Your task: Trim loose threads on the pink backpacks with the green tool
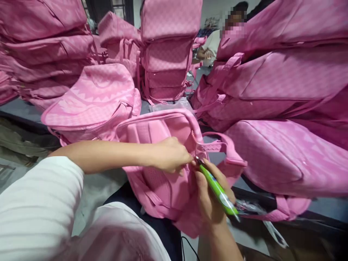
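An open pink backpack [174, 197] lies across my lap, its main compartment facing up and its padded inside showing. My left hand [172, 156] reaches over from the left, fingers curled and pinched at the backpack's inner edge near the zipper seam; whether a thread is between the fingertips is too small to tell. In my right hand [210, 192] is a bright green pen-shaped tool [217, 190] with a small metal tip. The tip points up and left, close to the left fingertips. Part of the right fingers is hidden behind the tool and the fabric.
Tall stacks of pink backpacks stand at the left [46, 47], centre [170, 54] and right [293, 76]. Another pink backpack [92, 98] sits just beyond my left arm. Clear plastic [250, 206] lies by the right table edge. A person [214, 43] is behind the stacks.
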